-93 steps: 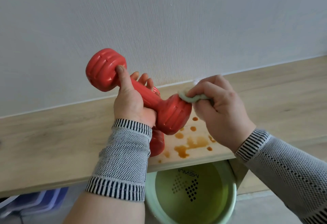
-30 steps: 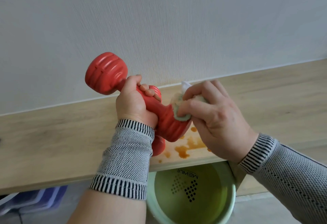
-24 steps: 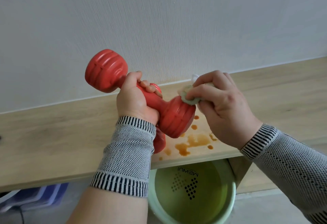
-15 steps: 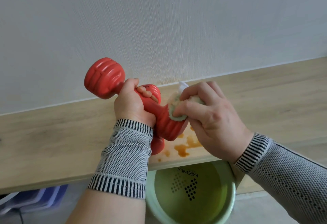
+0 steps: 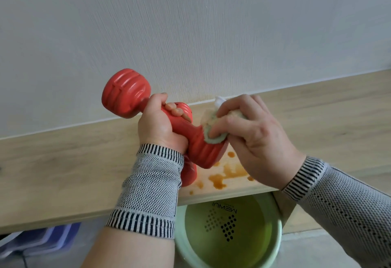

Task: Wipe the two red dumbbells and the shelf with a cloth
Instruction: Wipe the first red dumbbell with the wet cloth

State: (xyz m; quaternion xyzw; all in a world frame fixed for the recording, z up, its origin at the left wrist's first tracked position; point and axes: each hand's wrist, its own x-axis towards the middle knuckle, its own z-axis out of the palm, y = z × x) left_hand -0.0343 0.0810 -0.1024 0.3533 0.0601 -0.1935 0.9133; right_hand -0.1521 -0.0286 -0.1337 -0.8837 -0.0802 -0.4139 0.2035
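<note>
The left hand (image 5: pixel 157 127) is closed around the handle of the first red dumbbell (image 5: pixel 163 117) and holds it in the air above the wooden shelf (image 5: pixel 63 168). This dumbbell is tilted: one ribbed head points up and away toward the white wall (image 5: pixel 190 24), the other head points down toward the front edge of the shelf.

The right hand (image 5: pixel 251 138) grips a pale green cloth (image 5: pixel 211 128), bunched in its curled fingers, and presses the cloth against the upper side of the lower head of the held dumbbell. A small white corner of the cloth shows behind the fingers.

The second red dumbbell (image 5: pixel 189 174) lies on the shelf directly under the held one. Only parts of it are visible, one end below the left wrist and one end behind the left fingers; the rest is hidden.

On the shelf, just beside the second dumbbell and under the right hand, are brown liquid stains (image 5: pixel 224 175).

Below the front edge of the shelf stands a green basin (image 5: pixel 273 246) with dark dots and lettering on its bottom. Under the shelf, far from the basin on the left side, a blue object (image 5: pixel 42 238) is partly visible; what it is I cannot tell.

Both forearms wear grey knitted sleeves (image 5: pixel 148 191) with striped cuffs.
</note>
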